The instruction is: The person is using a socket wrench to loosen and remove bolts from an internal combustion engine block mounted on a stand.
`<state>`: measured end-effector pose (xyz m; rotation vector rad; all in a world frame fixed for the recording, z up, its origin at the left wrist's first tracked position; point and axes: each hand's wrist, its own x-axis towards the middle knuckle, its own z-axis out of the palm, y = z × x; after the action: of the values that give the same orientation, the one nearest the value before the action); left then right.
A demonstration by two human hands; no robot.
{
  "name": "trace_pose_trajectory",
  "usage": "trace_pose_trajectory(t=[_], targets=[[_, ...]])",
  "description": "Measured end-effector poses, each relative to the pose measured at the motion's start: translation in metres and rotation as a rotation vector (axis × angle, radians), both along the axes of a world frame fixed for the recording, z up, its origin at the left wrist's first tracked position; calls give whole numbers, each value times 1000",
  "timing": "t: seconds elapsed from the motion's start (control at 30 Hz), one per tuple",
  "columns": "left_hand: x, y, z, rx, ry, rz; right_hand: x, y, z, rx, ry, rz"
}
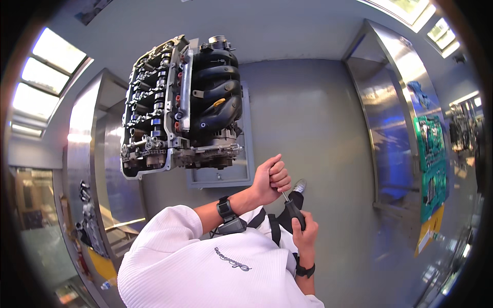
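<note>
In front of my body I hold a hand tool (294, 211) with a thick black grip and a thin metal shaft. My left hand (272, 179) is closed round the far end of the shaft, so the tool's head is hidden and its exact kind does not show. The black grip sits in my right hand (305, 231), its fingers wrapped round it. Ahead and to the left stands an engine (179, 102), its camshafts exposed and a black intake manifold (221, 90) on its right side. Both hands are apart from the engine.
A grey base (246, 154) is under the engine. To the right is a metal workbench (385, 102) with an open green tool case (431, 149) and blue gloves (418, 93). Another metal bench (84, 123) on the left bears dark metal parts (90, 220).
</note>
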<state>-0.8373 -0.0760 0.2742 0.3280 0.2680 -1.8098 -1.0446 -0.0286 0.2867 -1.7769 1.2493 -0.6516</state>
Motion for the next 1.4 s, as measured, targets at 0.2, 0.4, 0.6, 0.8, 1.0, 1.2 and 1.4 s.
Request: trace_pose_trajectory(t=[0.2,0.4,0.6,0.8,1.0,1.2,1.4], targets=[[-62,-67,18,59,-40,341,-64,-156,24,139,-64,373],[-96,-94,45,42,-84,638,-74,-249,40,374,-82,745],[-83,-92,38,343,-137,965,-23,-276,23,-248,-64,1046],[-12,-89,25,189,-86,1081,57,-280,16,203,-26,992],[57,-79,-7,-74,-282,1147,157,-291,10,530,-133,874],[119,-69,-7,169,-585,1060,267,-280,19,178,-318,1099],[162,-64,-6,93,-564,1203,348,-272,24,-203,-409,1546]])
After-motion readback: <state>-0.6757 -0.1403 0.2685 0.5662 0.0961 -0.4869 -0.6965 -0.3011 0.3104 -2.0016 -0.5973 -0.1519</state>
